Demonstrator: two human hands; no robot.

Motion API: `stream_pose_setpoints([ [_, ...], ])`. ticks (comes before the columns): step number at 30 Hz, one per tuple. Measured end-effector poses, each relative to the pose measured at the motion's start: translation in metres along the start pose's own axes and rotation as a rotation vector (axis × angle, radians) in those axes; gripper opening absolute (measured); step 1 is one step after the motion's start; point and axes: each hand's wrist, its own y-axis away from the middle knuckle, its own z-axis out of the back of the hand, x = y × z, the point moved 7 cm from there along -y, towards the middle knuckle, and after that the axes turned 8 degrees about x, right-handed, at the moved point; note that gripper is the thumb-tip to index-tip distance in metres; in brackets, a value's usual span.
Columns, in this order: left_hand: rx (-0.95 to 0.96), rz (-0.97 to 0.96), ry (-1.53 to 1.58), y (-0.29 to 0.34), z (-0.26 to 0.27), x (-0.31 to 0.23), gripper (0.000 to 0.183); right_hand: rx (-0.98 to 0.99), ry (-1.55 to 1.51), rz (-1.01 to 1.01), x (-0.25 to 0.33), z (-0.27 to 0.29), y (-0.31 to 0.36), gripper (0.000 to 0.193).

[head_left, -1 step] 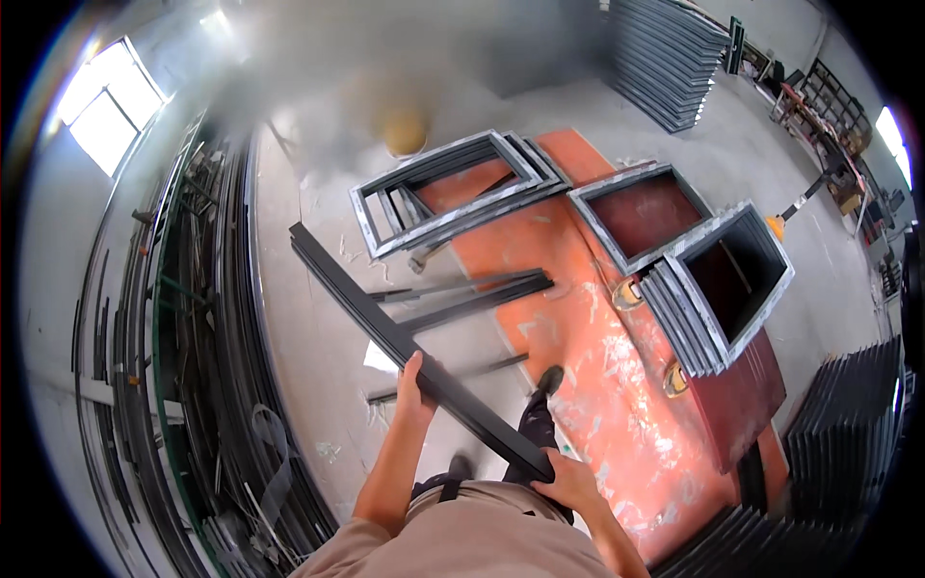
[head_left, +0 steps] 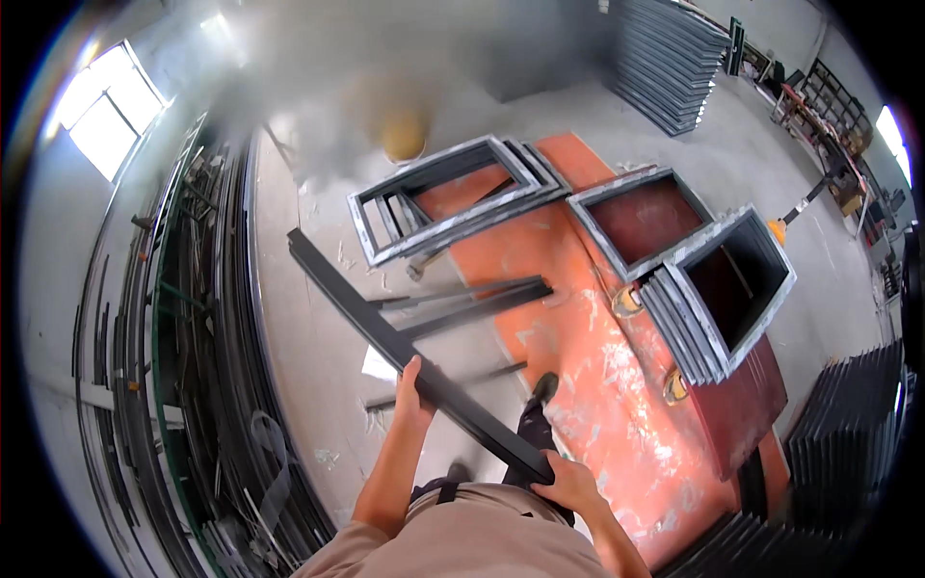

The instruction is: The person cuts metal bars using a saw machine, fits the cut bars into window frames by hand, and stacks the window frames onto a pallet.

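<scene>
Dark grey and straight, a long bar (head_left: 462,409) slants forward-left from the right hand (head_left: 568,480), which clasps its near end; the left hand (head_left: 412,393) grips its middle. Beyond both hands lie rectangular pale-edged grey frames (head_left: 453,228).

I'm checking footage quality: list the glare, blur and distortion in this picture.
Head view: the rectangular paned window at upper left is blown out white; head view: haze blurs the top and the rounded yellow object; head view: fisheye bends the long, dark metal-looking bars.
</scene>
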Motion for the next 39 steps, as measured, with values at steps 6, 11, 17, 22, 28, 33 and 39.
stream_pose_setpoints([
  [6,-0.033,-0.080,-0.036,-0.096,-0.090,0.010,0.025,0.179,-0.008,0.105,-0.049,0.134,-0.116,0.073],
  [11,-0.116,-0.164,0.006,-0.149,-0.150,-0.005,0.033,0.332,0.080,0.184,-0.048,0.244,-0.190,0.067],
  [17,-0.258,-0.168,0.087,-0.204,-0.168,-0.003,0.027,0.436,0.088,0.293,-0.042,0.305,-0.265,0.073],
  [22,-0.324,-0.167,0.163,-0.285,-0.173,-0.002,0.027,0.488,0.131,0.280,-0.047,0.336,-0.337,0.072],
  [28,-0.191,-0.093,0.179,-0.386,-0.250,-0.013,0.028,0.425,0.158,0.188,-0.029,0.422,-0.405,0.064],
  [33,-0.200,-0.165,0.159,-0.446,-0.276,-0.028,0.027,0.437,0.164,0.165,-0.017,0.463,-0.457,0.064],
  [39,-0.227,-0.142,0.140,-0.517,-0.301,-0.030,0.025,0.470,0.078,0.170,0.005,0.497,-0.545,0.068],
])
